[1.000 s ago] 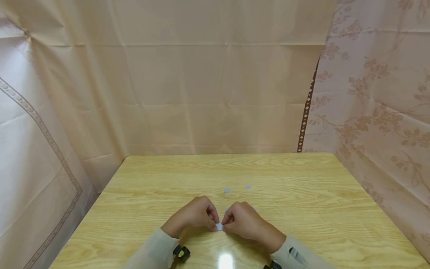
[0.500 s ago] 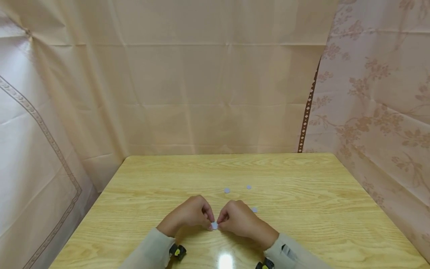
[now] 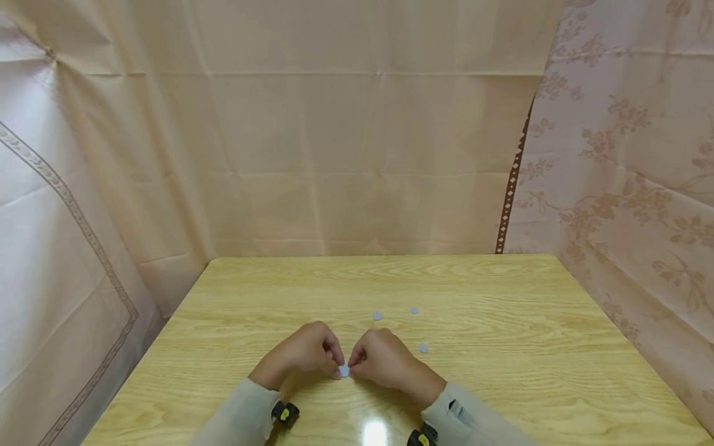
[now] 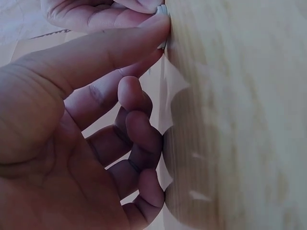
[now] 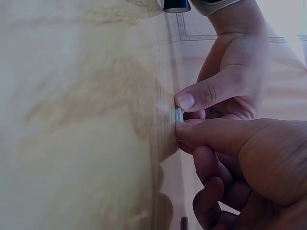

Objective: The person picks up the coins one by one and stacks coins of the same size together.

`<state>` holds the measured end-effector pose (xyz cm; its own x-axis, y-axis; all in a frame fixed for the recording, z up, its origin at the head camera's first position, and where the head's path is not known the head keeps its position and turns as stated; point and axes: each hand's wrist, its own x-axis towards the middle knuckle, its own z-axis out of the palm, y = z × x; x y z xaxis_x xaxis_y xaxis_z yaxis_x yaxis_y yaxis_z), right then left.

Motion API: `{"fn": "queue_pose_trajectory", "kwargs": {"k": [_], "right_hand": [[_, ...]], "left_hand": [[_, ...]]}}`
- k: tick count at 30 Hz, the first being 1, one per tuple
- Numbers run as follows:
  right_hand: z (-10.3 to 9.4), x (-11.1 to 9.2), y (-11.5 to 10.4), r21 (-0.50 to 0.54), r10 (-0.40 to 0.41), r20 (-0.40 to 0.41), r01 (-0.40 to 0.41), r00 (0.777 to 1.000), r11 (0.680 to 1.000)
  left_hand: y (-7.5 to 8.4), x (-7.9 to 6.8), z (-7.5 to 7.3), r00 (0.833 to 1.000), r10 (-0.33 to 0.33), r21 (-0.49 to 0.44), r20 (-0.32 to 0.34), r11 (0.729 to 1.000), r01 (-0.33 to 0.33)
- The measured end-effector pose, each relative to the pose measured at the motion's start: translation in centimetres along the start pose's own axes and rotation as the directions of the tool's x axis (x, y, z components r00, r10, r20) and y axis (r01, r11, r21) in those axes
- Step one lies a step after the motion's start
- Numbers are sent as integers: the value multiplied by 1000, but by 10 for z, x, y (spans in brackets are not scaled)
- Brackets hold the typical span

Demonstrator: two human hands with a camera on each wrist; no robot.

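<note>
A small pale grey disc [image 3: 344, 370] lies low at the table's surface, between my two hands. My left hand [image 3: 304, 350] pinches its left edge with thumb and index finger; the other fingers curl loosely beneath, as the left wrist view shows. From the opposite side my right hand [image 3: 385, 359] pinches the disc too. Seen edge-on in the right wrist view, the disc [image 5: 179, 115] looks layered, like thin pieces lying together; I cannot tell how many. Fingertips cover most of its rim.
Similar pale discs lie flat on the wood-grain table [image 3: 251, 291]: one disc [image 3: 377, 316] beyond my hands, another disc [image 3: 414, 310] to its right, and a third disc [image 3: 424, 349] right of my right hand. Cloth curtains [image 3: 357, 155] hang behind and at both sides.
Both hands have slid left together, carrying the pinched disc along. The disc beside my right hand, mostly covered before, shows fully now. The two far discs have stayed put.
</note>
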<state>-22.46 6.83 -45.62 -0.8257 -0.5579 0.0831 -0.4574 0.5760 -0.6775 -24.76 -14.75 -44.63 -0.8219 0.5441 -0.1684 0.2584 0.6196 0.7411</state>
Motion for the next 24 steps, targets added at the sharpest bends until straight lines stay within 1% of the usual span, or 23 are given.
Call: {"fn": "queue_pose_trajectory", "kwargs": {"k": [5, 10, 15, 20, 24], "right_hand": [[4, 7, -3, -22, 10, -5, -11, 1000, 1000], [6, 12, -6, -62, 19, -13, -20, 1000, 998], [7, 12, -7, -62, 25, -14, -25, 1000, 998], [8, 12, -6, -67, 25, -23, -27, 999, 997], [9, 11, -5, -72, 29, -22, -31, 999, 997]], "left_hand": [[-3, -3, -7, 1000, -10, 15, 11, 1000, 10], [-5, -4, -12, 1000, -5, 16, 10, 1000, 5], [-6, -3, -14, 1000, 1, 7, 16, 1000, -1], [-7, -3, -14, 999, 16, -20, 43, 1000, -15], [-9, -2, -13, 998, 6, -43, 59, 999, -4]]}}
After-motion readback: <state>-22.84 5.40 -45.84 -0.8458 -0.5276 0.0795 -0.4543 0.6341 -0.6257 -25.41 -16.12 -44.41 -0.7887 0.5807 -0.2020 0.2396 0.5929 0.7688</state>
